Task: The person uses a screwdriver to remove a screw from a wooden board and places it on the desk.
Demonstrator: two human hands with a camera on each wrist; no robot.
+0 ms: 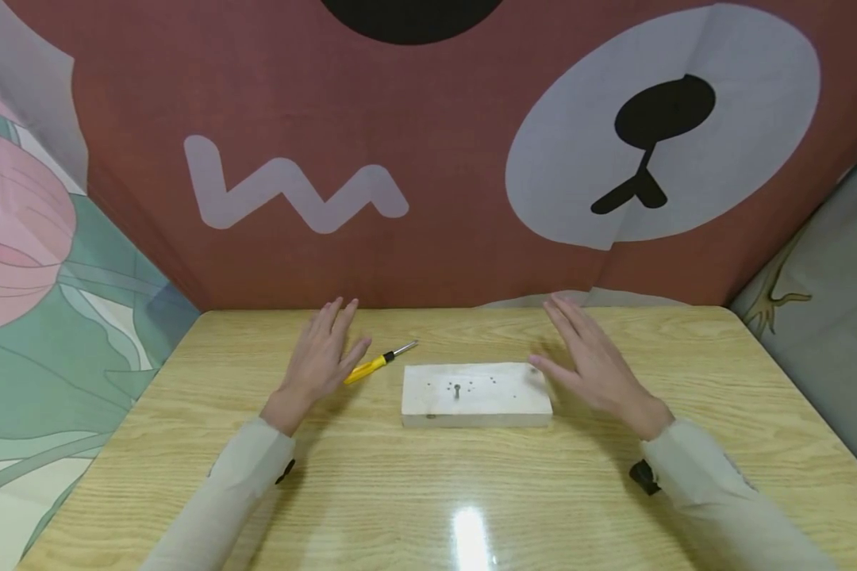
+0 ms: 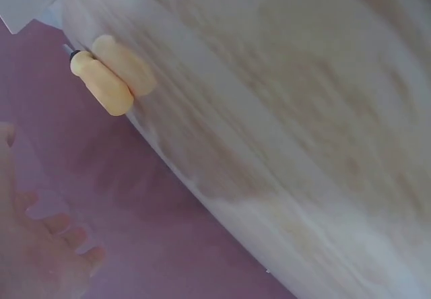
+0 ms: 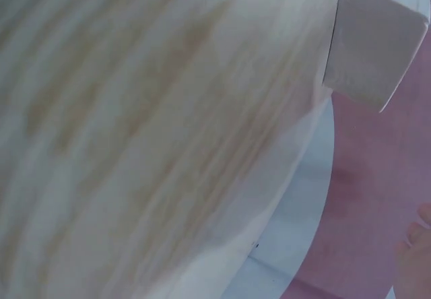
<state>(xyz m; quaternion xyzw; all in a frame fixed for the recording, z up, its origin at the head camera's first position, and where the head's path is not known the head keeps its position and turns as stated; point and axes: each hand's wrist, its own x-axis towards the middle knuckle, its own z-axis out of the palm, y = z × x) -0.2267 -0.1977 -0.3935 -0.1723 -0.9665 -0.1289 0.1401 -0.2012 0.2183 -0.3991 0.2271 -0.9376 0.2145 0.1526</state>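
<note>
A white wooden block (image 1: 486, 403) with several small holes lies on the table; a screw (image 1: 457, 391) stands up from its top, left of the middle. To its left lies a screwdriver (image 1: 371, 368) with a yellow handle and a metal shaft pointing to the far right. My left hand (image 1: 317, 357) hovers beside the handle, fingers extended, holding nothing. My right hand (image 1: 593, 361) is held above the table just right of the block, its fingers straight and its thumb near the block's far right corner. In the left wrist view the screwdriver handle (image 2: 104, 87) shows apart from the fingers.
The light wood-grain table (image 1: 371, 492) reaches back to a reddish-brown cloth (image 1: 457, 254) with a cartoon print. Patterned cloths hang at the left (image 1: 78, 357) and the right (image 1: 828, 277). Dark straps or devices show under both wrists.
</note>
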